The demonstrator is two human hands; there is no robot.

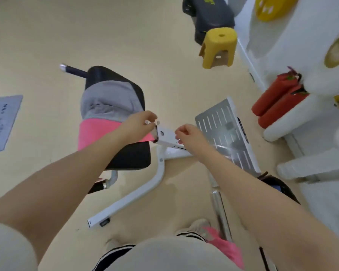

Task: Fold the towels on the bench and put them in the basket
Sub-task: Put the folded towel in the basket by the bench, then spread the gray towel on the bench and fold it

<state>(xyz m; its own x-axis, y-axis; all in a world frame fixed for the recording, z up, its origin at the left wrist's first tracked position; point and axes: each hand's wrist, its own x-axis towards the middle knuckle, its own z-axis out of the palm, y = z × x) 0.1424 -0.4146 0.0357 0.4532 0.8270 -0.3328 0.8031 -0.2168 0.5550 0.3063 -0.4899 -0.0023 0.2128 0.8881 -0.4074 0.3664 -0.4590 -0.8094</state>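
Looks like the folding hasn't really started: pink towel (98, 132) and grey towel (108, 100) lie on the black counter (133, 155). Left hand (139, 122) and right hand (188, 133) hover loosely curled, fingers holding nothing I can see. Next they'd need to pinch the pink towel's corners. No basket visible.

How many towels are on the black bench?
2 on the bench: a grey towel at the far end, a pink towel nearer, under the left hand. Others may be hidden.
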